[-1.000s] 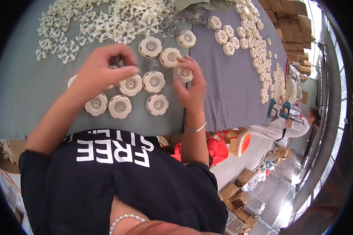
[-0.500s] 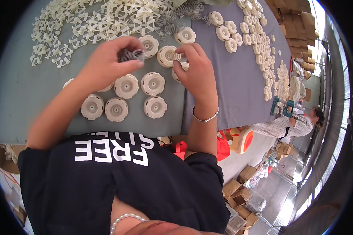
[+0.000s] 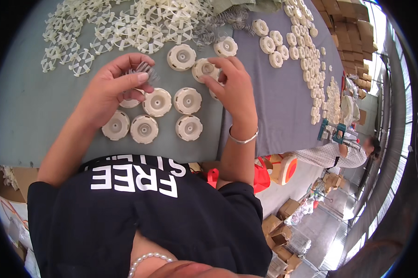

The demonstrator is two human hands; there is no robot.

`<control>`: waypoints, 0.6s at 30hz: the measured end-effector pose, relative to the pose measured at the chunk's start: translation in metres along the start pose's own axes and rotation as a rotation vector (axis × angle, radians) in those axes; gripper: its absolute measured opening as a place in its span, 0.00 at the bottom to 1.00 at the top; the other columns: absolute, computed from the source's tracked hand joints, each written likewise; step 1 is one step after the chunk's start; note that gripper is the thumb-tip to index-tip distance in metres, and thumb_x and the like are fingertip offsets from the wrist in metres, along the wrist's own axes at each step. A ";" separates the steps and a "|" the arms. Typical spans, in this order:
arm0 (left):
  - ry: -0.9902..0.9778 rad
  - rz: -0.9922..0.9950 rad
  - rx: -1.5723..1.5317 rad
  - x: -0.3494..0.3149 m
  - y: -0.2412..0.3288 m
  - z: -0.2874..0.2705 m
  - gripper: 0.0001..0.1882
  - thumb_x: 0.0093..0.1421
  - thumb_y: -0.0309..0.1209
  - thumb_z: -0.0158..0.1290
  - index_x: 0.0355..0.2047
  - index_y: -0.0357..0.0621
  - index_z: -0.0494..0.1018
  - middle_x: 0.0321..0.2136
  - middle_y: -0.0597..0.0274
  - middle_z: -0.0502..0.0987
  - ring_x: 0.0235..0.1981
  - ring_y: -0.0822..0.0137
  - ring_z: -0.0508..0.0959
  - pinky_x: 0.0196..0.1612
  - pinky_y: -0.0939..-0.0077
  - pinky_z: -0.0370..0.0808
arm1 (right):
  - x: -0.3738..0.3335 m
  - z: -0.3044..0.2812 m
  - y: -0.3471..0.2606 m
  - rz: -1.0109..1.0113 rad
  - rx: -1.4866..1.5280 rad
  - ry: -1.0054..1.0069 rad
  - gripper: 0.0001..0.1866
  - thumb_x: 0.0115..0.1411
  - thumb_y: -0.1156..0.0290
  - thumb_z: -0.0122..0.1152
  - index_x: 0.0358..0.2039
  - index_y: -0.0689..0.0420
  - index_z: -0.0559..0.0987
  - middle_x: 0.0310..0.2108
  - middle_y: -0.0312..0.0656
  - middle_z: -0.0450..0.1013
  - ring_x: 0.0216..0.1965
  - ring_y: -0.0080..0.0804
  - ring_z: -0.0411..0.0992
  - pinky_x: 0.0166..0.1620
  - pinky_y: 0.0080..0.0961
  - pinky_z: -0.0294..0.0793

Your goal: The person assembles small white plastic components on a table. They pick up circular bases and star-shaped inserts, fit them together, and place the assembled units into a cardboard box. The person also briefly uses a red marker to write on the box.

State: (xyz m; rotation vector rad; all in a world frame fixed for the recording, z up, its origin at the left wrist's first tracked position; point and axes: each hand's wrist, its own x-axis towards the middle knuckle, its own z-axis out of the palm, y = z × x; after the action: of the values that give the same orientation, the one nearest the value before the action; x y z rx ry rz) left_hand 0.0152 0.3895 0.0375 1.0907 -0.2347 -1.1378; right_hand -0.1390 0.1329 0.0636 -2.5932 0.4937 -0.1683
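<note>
My left hand [image 3: 108, 90] is closed around a few grey coil springs [image 3: 146, 73], held above the table beside the white round caps. My right hand [image 3: 236, 90] is at a round cap [image 3: 198, 73], thumb and index finger apart at its right side. A coil spring [image 3: 208, 68] sits in the middle of that cap, between the fingertips. Another cap is partly hidden under my right hand. Around my hands lie more caps, such as one behind [image 3: 181, 57] and one nearer me [image 3: 187, 101]. Some nearer caps show rings like coils in their centres, too small to be sure.
A heap of white spoked plastic rings [image 3: 139, 28] covers the back left. Loose springs [image 3: 227, 21] are piled at the back middle. Many small white caps [image 3: 306, 51] run along the right side. A person [image 3: 348, 155] stands beyond the table near a teal tool [image 3: 334, 131].
The spring pinched in my right hand now sits in the cap, and the fingers have parted. My left hand has moved slightly left and towards me with its springs. The view has shifted slightly.
</note>
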 end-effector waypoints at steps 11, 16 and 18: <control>-0.054 0.070 -0.033 -0.013 -0.020 0.016 0.13 0.68 0.31 0.61 0.50 0.42 0.76 0.36 0.66 0.80 0.33 0.76 0.82 0.30 0.81 0.79 | -0.041 0.059 -0.065 -0.332 0.568 0.381 0.17 0.55 0.82 0.75 0.46 0.63 0.84 0.38 0.43 0.82 0.34 0.30 0.82 0.37 0.23 0.82; -0.245 -0.294 -0.099 -0.010 -0.005 0.000 0.12 0.70 0.38 0.60 0.43 0.41 0.77 0.33 0.67 0.81 0.25 0.78 0.79 0.23 0.84 0.74 | -0.050 0.045 -0.065 -0.694 0.255 0.391 0.19 0.51 0.84 0.76 0.44 0.60 0.83 0.38 0.45 0.79 0.33 0.37 0.80 0.35 0.28 0.81; -0.203 -0.157 0.002 -0.011 -0.011 0.009 0.13 0.70 0.37 0.60 0.44 0.41 0.77 0.32 0.67 0.81 0.23 0.79 0.77 0.21 0.85 0.71 | -0.055 0.036 -0.067 -0.602 0.350 0.324 0.20 0.50 0.84 0.77 0.44 0.60 0.83 0.37 0.44 0.79 0.33 0.37 0.79 0.35 0.29 0.81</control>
State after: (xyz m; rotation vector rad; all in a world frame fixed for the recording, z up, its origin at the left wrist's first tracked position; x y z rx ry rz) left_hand -0.0021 0.3934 0.0374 1.0094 -0.3127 -1.3913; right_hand -0.1612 0.2240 0.0632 -2.2935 -0.2159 -0.8066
